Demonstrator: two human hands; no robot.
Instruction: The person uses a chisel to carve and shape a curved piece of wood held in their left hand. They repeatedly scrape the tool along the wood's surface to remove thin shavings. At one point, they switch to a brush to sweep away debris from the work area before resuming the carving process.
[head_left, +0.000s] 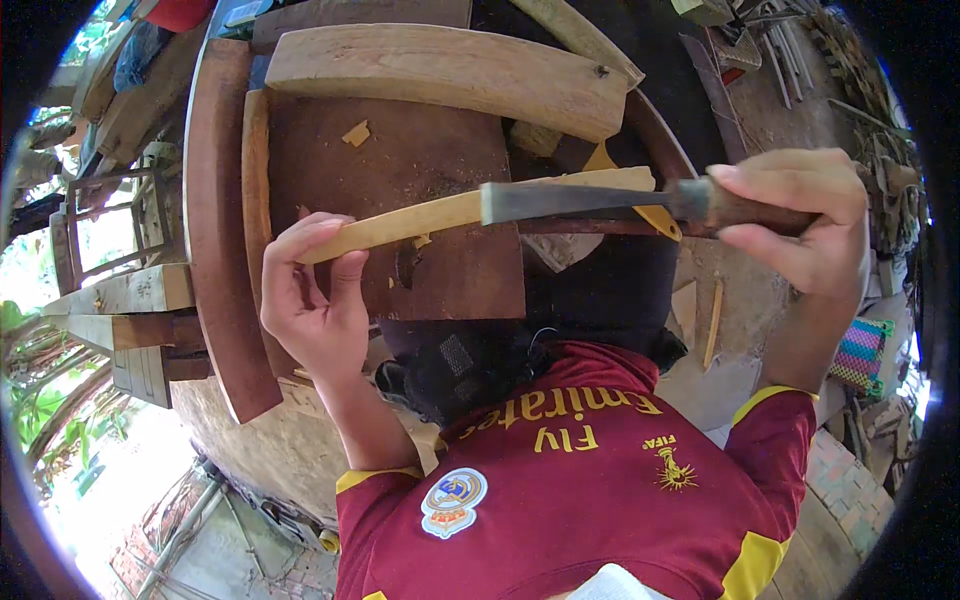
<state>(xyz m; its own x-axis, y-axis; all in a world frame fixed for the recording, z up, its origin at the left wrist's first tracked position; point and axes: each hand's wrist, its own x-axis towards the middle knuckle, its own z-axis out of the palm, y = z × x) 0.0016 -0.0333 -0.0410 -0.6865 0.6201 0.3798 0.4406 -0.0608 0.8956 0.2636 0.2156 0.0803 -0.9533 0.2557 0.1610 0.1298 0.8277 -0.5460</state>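
In the head view, the left hand [315, 285] is at the left of the middle, its grip pinching the near end of a pale, slightly curved wooden strip [400, 222] between thumb and fingers. The strip slants up to the right, held in the air over a flat brown tabletop [330, 190], and its far end lies in line with the chisel [560, 203]. The right hand [800, 205] is at the right, its grip closed around the chisel's brown handle [745, 208], thumb on the near side and fingers on the far side. The flat, dark blade points left, with a lighter band at its broad tip, and overlaps the strip; whether the two touch cannot be told.

Behind the blade, a flat yellow piece [660, 222] shows in part. Small wood shavings [356, 133] and crumbs are scattered on the tabletop. A thick curved timber [450, 75] lies across its far side. Along the left runs a long reddish-brown beam [222, 200], with a narrower orange-brown piece [256, 170] just beside it. Further left, squared timbers [130, 290] are stacked. The person wears a dark red shirt [590, 510] with yellow cuffs. At the right, a thin stick [713, 322] lies on the ground, and a colourful woven bag [860, 355] is near the right forearm.
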